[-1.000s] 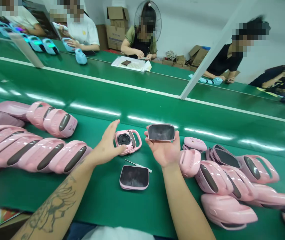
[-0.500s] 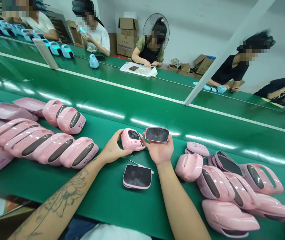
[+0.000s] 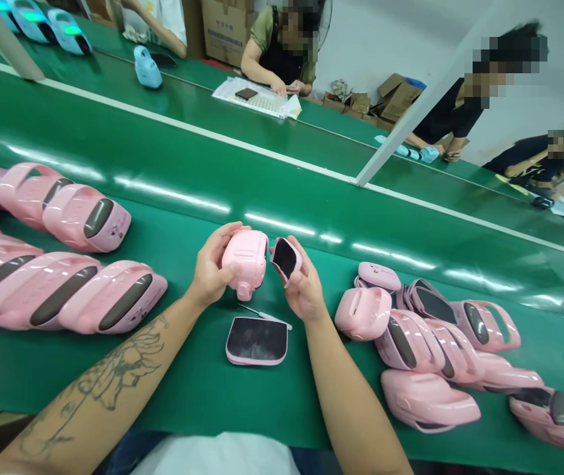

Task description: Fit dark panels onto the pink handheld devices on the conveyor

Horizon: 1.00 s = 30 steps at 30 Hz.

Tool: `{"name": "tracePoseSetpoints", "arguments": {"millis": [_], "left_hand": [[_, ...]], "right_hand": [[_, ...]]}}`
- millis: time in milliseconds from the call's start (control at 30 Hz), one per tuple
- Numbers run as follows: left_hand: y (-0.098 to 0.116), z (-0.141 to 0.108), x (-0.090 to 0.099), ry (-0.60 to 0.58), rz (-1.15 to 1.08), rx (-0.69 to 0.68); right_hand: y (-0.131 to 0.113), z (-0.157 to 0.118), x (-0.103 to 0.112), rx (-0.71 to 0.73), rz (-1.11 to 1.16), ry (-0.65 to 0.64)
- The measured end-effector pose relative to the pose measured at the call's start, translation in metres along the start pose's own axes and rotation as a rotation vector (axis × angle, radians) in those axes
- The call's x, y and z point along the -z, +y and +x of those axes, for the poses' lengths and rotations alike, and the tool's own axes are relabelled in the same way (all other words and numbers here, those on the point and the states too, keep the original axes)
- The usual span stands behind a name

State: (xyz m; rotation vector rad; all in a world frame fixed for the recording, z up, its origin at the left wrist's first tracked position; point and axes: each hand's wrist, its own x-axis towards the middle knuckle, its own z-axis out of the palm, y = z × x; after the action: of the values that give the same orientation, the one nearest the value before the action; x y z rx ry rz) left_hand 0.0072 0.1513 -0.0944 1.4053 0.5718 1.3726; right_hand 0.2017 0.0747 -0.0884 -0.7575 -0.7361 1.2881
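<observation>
My left hand (image 3: 215, 264) is closed round a pink plastic housing (image 3: 246, 256), its smooth side towards me and a small knob pointing down. Just to its right, my right hand (image 3: 305, 285) grips a pink-rimmed panel with a dark face (image 3: 285, 257), tilted towards the housing. A narrow gap separates the two parts. Below them on the green table, another dark-faced panel (image 3: 256, 340) lies flat, apparently on top of a similar piece. A thin screwdriver with a pale handle (image 3: 266, 316) lies behind that panel.
Rows of pink housings (image 3: 113, 297) stand at the left. More pink shells (image 3: 413, 340) and stacked panels (image 3: 430, 303) lie at the right. Beyond a pale rail (image 3: 187, 142), co-workers sit at a second green bench with blue units (image 3: 147, 66) and papers (image 3: 252, 95).
My left hand has turned the housing so its round dark opening no longer faces me. My right hand has tilted its panel from flat to steep, facing the housing. The view has shifted.
</observation>
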Motion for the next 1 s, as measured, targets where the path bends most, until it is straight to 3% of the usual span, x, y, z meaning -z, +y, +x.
{"name": "tracePoseSetpoints", "arguments": {"millis": [200,367,867,1000], "left_hand": [[0.009,-0.003,-0.002,-0.033,0.024,-0.021],[0.012,-0.005,-0.006,-0.045,0.084,-0.051],[0.026,-0.013,-0.014,-0.074,0.222,-0.096],[0.022,-0.018,-0.015,-0.127,0.221,-0.079]], "right_hand": [[-0.002,-0.002,-0.004,0.037,-0.227,-0.12],[-0.004,-0.006,-0.007,0.078,-0.268,-0.181],[-0.008,-0.016,-0.013,0.072,-0.42,-0.18],[-0.012,-0.019,-0.014,0.107,-0.499,-0.202]]}}
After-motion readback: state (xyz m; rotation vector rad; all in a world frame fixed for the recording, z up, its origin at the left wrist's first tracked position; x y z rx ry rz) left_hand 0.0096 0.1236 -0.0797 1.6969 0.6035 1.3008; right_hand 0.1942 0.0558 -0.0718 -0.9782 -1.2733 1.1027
